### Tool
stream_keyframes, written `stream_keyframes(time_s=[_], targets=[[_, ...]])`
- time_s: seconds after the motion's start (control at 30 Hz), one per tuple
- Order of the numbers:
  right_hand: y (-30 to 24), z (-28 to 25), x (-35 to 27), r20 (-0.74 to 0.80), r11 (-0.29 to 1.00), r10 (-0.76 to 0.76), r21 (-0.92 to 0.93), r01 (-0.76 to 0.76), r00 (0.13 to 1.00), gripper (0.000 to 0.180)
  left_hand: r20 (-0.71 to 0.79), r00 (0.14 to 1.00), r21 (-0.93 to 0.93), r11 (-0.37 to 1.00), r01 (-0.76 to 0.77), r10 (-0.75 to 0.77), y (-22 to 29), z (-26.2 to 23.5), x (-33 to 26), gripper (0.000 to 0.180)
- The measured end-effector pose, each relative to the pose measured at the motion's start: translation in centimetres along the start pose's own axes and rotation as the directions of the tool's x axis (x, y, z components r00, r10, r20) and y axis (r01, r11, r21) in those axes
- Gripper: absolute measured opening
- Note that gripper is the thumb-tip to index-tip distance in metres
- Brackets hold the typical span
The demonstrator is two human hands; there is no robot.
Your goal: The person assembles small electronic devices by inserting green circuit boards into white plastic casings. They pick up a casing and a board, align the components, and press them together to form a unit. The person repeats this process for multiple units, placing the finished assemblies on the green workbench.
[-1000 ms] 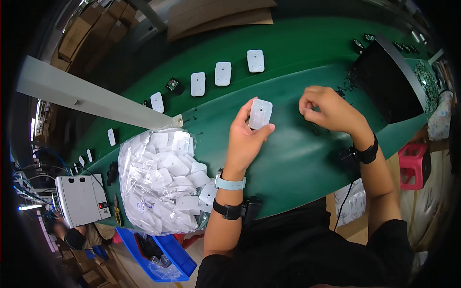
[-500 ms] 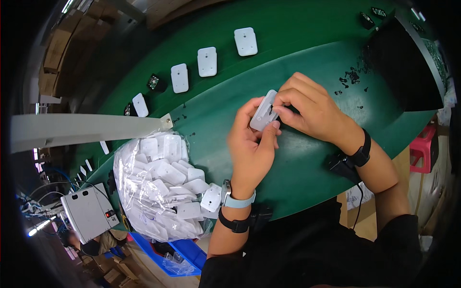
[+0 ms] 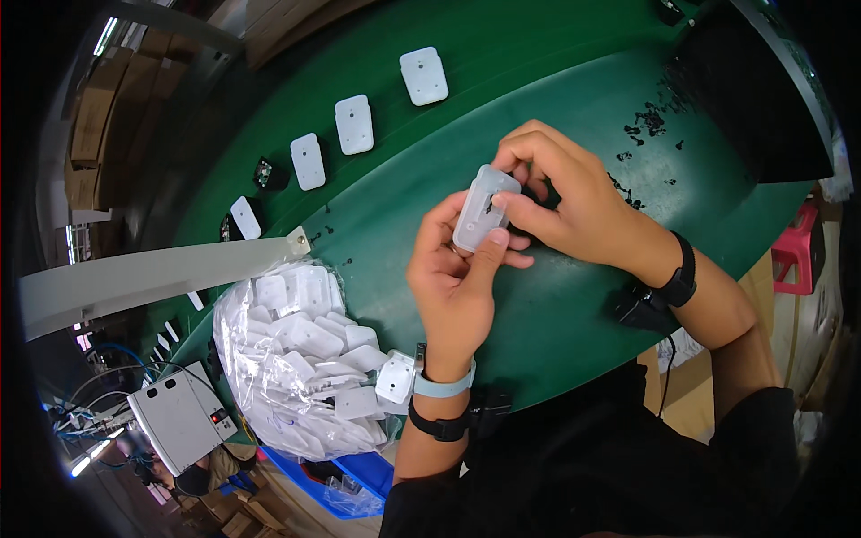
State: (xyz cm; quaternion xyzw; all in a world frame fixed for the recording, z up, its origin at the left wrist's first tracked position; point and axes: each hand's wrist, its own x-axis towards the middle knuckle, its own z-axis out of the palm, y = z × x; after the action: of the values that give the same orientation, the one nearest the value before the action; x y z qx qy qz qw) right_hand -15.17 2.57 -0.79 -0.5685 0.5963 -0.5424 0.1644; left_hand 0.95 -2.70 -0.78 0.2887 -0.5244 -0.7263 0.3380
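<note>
Head: hands (image 3: pixel 529 233) around white casing (image 3: pixel 482 211)

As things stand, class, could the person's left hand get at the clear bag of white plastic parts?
Probably yes: the bag lies open beside the left forearm, unobstructed, but the left hand currently holds a white housing.

I saw a green surface (image 3: pixel 538 81) curving from the upper right of the frame down toward the lower left. On its far strip, white rectangular plates (image 3: pixel 354 125) lay in a row running from the upper middle toward the left, well apart from one another. Small black screws (image 3: pixel 647 121) lay scattered at the upper right. At the left, a clear bag of white plastic parts (image 3: pixel 300 359) rested on the near edge.
</note>
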Motion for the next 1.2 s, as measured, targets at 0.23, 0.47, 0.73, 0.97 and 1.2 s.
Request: stream_keyframes(time_s=[0.23, 0.47, 0.73, 0.97, 1.2], targets=[[0.3, 0.0, -0.5, 0.02, 0.999, -0.026, 0.048, 0.025, 0.999, 0.014, 0.02, 1.0, -0.078, 0.997, 0.017, -0.015, -0.1, 0.1, 0.1, 0.033], [0.5, 0.3, -0.8, -0.028, 0.998, -0.042, 0.042, 0.043, 0.999, 0.012, 0.025, 0.999, -0.08, 0.996, 0.029, -0.027, -0.1, 0.2, 0.0, 0.034], [0.4, 0.3, -0.8, -0.016, 0.998, -0.043, 0.048, 0.044, 0.999, 0.012, 0.005, 0.999, -0.119, 0.992, 0.033, -0.033, 0.1, 0.3, -0.1, 0.027], [1.1, 0.4, -1.5, 0.105, 0.922, 0.143, 0.347, -0.171, 0.984, 0.019, -0.056, 0.997, 0.005, 0.999, 0.047, -0.047, -1.0, 0.1, 0.2, 0.016], [-0.1, -0.8, -0.3, 0.261, 0.94, 0.154, 0.26, -0.223, 0.953, 0.03, 0.155, 0.972, -0.031, 0.983, 0.181, -0.174, -1.2, -0.9, 0.5, 0.017]])
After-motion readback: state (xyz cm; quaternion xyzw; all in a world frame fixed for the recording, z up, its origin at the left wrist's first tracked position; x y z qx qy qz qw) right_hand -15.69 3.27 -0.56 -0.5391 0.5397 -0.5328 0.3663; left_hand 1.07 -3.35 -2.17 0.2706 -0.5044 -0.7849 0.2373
